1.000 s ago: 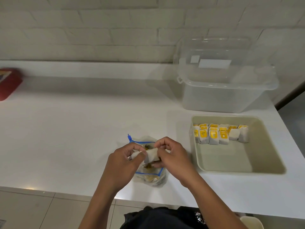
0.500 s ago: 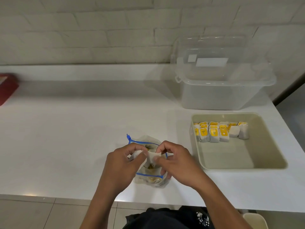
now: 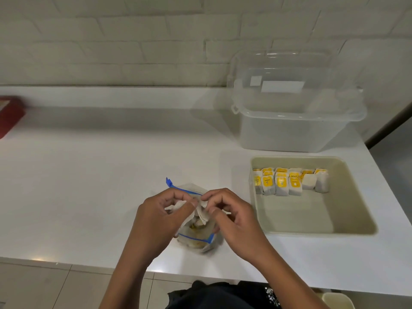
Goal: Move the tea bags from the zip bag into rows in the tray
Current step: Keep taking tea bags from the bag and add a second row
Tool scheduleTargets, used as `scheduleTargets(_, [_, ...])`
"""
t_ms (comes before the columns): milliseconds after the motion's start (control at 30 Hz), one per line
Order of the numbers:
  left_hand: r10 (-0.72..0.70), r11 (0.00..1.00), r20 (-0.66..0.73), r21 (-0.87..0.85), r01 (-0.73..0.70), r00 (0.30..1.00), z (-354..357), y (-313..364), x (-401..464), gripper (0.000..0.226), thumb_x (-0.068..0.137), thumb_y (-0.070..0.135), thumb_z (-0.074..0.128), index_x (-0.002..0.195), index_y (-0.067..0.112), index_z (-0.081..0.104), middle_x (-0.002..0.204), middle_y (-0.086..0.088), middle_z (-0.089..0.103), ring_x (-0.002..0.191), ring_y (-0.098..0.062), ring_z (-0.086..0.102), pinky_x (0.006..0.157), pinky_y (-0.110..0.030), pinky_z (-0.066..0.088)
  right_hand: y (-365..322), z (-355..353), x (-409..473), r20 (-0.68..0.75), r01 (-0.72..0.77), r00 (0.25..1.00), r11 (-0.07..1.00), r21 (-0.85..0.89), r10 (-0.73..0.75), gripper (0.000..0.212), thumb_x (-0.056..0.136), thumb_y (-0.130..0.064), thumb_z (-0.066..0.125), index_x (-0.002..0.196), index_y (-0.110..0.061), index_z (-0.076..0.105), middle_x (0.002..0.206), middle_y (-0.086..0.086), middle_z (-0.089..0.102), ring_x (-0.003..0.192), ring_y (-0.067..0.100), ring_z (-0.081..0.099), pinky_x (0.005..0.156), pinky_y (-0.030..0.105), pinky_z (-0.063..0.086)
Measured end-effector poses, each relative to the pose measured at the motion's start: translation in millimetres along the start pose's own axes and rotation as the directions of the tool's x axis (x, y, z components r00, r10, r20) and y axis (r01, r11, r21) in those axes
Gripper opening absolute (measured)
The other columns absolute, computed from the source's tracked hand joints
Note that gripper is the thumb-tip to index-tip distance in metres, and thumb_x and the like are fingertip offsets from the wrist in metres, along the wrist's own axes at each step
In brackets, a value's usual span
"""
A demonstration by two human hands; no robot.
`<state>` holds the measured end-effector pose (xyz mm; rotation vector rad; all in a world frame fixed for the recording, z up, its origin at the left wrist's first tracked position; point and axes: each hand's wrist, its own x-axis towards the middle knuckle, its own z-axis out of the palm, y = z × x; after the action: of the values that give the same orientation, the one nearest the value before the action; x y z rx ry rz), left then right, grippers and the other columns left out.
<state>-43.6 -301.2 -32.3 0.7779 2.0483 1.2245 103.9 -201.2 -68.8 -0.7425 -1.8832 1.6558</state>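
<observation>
Zip bag (image 3: pixel 196 236), clear w/ blue seal strip, sits near the front edge of a white counter (image 3: pixel 89 186), mouth open upward. Above that mouth both hands meet: left hand (image 3: pixel 160 215) pinches a white tea bag (image 3: pixel 178 207) btwn thumb and fingers; right hand (image 3: pixel 231 216) pinches a second white paper piece (image 3: pixel 204 216), fingers curled. Pieces touch at the fingertips; can't tell if they're two bags or one bag plus its wrapper. More yellowish bags show blurred inside the zip bag.

Step in hand, by my read: pulling or separating bags out of the zip bag, not yet carried over.

To the right, just beside the hands, a beige tray (image 3: pixel 356 228). Along its far wall stand tea bags in rows (image 3: pixel 289 181), approx two rows deep, most w/ yellow tags facing front, two at the right end plain white. Front part of the tray floor is bare, so task looks early-to-mid.

Next move likely calls for lifting the freed bag rightward over the tray's near-left rim and standing it upright against the existing row, tag forward.

Behind the tray: a clear plastic tub (image 3: pixel 294 121), lid on. Far left edge: a red object (image 3: pixel 10 117), cut off. Path from bag to tray has only the rim to pass.
</observation>
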Motion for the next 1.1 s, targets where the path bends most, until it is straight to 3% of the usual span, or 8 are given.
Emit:
scheduleTargets(100, [-0.003, 0.998, 0.02, 0.055, 0.002, 1.0, 7.9, 8.5, 0.2, 0.013, 0.084, 0.019, 0.078, 0.077, 0.03, 0.073, 0.084, 0.01, 0.072, 0.047, -0.007, 0.047, 0.048, -0.021, 0.045, -0.3, -10.6, 3.1, -0.063, -0.099, 0.993, 0.994, 0.055, 0.102, 0.017, 0.096, -0.013, 0.061, 0.092, -0.029, 0.067, 0.097, -0.007, 0.071, 0.077, 0.021, 0.065, 0.064, 0.055, 0.056])
scheduleTargets(233, [0.037, 0.996, 0.093, 0.083, -0.045, 0.995, 23.3, 25.6, -0.3, 0.021, 0.083, 0.018, 0.078, 0.088, 0.036, 0.069, 0.087, 0.013, 0.068, 0.055, -0.008, 0.054, 0.054, -0.025, 0.05, -4.1, -35.0, 6.3, -0.017, -0.149, 0.988, 0.98, 0.134, 0.153, 0.02, 0.095, -0.017, 0.063, 0.107, -0.031, 0.069, 0.106, -0.004, 0.073, 0.078, 0.036, 0.062, 0.057, 0.043, 0.055])
scheduleTargets(367, [0.078, 0.991, 0.247, 0.09, -0.103, 0.966, 46.5, 40.8, 3.4, 0.032, 0.085, 0.018, 0.076, 0.106, 0.039, 0.063, 0.093, 0.008, 0.072, 0.082, -0.024, 0.066, 0.079, -0.047, 0.056, -7.1, -66.0, 8.0, 0.105, -0.248, 0.967, 0.949, 0.194, 0.232, 0.023, 0.099, -0.015, 0.06, 0.117, -0.028, 0.069, 0.101, -0.005, 0.075, 0.063, 0.019, 0.058, 0.052, 0.032, 0.047])
scheduleTargets(467, [0.114, 0.983, 0.274, 0.106, -0.148, 0.955, 68.2, 45.8, 6.9, 0.034, 0.083, 0.031, 0.076, 0.112, 0.04, 0.062, 0.096, 0.004, 0.071, 0.083, -0.034, 0.062, 0.081, -0.054, 0.053, -2.2, -88.7, 6.0, 0.132, -0.249, 0.965, 0.954, 0.167, 0.228, 0.02, 0.097, -0.018, 0.063, 0.109, -0.03, 0.073, 0.085, 0.003, 0.068, 0.064, 0.02, 0.052, 0.052, 0.03, 0.043])
scheduleTargets(533, [0.118, 0.981, 0.266, 0.119, -0.154, 0.957, 83.3, 49.3, 9.5, 0.031, 0.084, 0.035, 0.076, 0.11, 0.042, 0.062, 0.094, 0.007, 0.071, 0.076, -0.025, 0.061, 0.071, -0.047, 0.054, 1.2, -104.8, 4.4, 0.112, -0.236, 0.969, 0.956, 0.174, 0.219, 0.012, 0.095, -0.018, 0.066, 0.099, -0.025, 0.074, 0.08, 0.012, 0.062, 0.062, 0.022, 0.05, 0.054, 0.032, 0.042])
scheduleTargets(633, [0.089, 0.992, 0.233, 0.071, -0.108, 0.968, 110.5, 54.9, 14.4, 0.021, 0.088, 0.029, 0.074, 0.101, 0.042, 0.063, 0.09, 0.01, 0.073, 0.058, -0.015, 0.053, 0.051, -0.03, 0.047, 7.3, -130.3, 1.1, 0.055, -0.235, 0.972, 0.955, 0.183, 0.228, 0.007, 0.095, -0.012, 0.066, 0.093, -0.015, 0.071, 0.072, 0.003, 0.061, 0.057, 0.016, 0.051, 0.054, 0.032, 0.043])
scheduleTargets(933, [-0.021, 1.0, 0.312, 0.026, 0.014, 0.95, 186.4, 66.5, 22.4, 0.018, 0.088, 0.03, 0.073, 0.105, 0.037, 0.072, 0.089, 0.017, 0.074, 0.062, -0.004, 0.063, 0.048, -0.022, 0.048, 20.4, -198.1, -4.7, -0.167, -0.306, 0.922, 0.921, 0.241, 0.35, 0.01, 0.092, -0.009, 0.066, 0.086, -0.014, 0.072, 0.078, 0.006, 0.065, 0.069, 0.02, 0.053, 0.059, 0.032, 0.045])
scheduleTargets(1100, [0.105, 0.985, 0.249, 0.106, -0.135, 0.963, 212.4, 65.2, 35.7, 0.04, 0.087, 0.023, 0.073, 0.121, 0.041, 0.065, 0.113, 0.023, 0.069, 0.073, -0.001, 0.064, 0.064, -0.015, 0.05, 26.6, -216.5, 5.2, -0.273, -0.264, 0.939, 0.946, -0.189, 0.208, 0.015, 0.083, -0.017, 0.074, 0.078, -0.031, 0.073, 0.097, -0.011, 0.065, 0.088, 0.006, 0.06, 0.078, 0.018, 0.044])
